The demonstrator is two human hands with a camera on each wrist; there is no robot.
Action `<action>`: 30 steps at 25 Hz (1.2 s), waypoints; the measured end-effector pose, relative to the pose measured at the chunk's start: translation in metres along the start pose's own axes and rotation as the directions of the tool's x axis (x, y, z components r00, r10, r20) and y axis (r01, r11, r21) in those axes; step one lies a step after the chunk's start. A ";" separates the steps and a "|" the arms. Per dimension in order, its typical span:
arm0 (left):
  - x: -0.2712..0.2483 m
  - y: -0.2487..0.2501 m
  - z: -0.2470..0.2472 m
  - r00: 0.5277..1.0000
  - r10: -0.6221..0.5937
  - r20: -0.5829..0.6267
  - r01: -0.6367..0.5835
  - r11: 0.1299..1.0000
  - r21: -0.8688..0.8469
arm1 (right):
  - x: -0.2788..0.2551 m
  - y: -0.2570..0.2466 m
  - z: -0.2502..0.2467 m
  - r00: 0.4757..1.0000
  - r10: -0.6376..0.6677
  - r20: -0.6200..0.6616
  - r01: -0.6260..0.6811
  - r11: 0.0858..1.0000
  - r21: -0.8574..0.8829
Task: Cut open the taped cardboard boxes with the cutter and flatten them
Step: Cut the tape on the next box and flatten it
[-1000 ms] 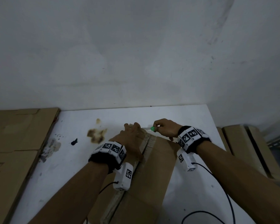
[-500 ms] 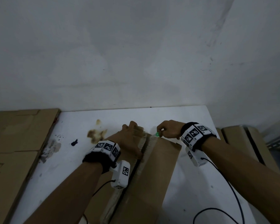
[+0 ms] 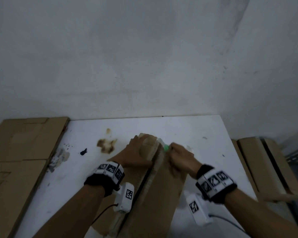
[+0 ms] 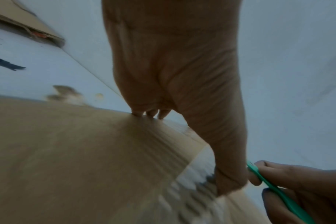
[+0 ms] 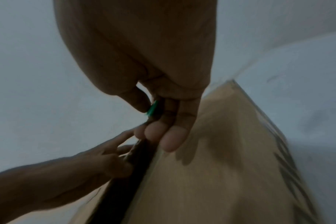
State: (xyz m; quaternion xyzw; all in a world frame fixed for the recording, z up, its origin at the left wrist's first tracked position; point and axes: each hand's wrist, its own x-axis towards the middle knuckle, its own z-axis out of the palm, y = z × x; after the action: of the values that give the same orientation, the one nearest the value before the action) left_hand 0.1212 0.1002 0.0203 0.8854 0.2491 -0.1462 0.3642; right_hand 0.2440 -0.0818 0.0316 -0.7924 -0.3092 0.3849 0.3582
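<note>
- L hand [image 3: 136,154] flat, fingers straight, pressing box [image 3: 155,194] top beside the seam.
- R hand [image 3: 180,158] pinches green cutter [image 3: 166,148] at seam's far end.
- Box lies mid-table [image 3: 187,131].

Both bare forearms are reaching forward side by side, each wearing a black wristband with white marker tiles and a small white camera unit hanging under it. The left hand [image 3: 137,156] is lying palm down with its fingers [image 4: 150,112] stretched forward and its thumb angling toward the other hand. The right hand [image 3: 181,156] is sitting just beside it, knuckles up, its thumb and curled fingers [image 5: 171,136] pinching a thin green plastic cutter [image 4: 278,192].
</note>
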 end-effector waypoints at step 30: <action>-0.107 -0.022 0.060 0.895 -0.419 -0.156 0.430 0.902 0.047 | -0.062 0.001 0.064 0.965 -0.125 -0.230 0.106 0.990 -0.090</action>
State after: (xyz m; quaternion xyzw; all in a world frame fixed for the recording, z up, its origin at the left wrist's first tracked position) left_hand 0.0154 0.0350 0.0129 0.8318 0.4555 -0.1684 0.2688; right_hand 0.1589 -0.1092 0.0260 -0.8263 -0.3249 0.2546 0.3833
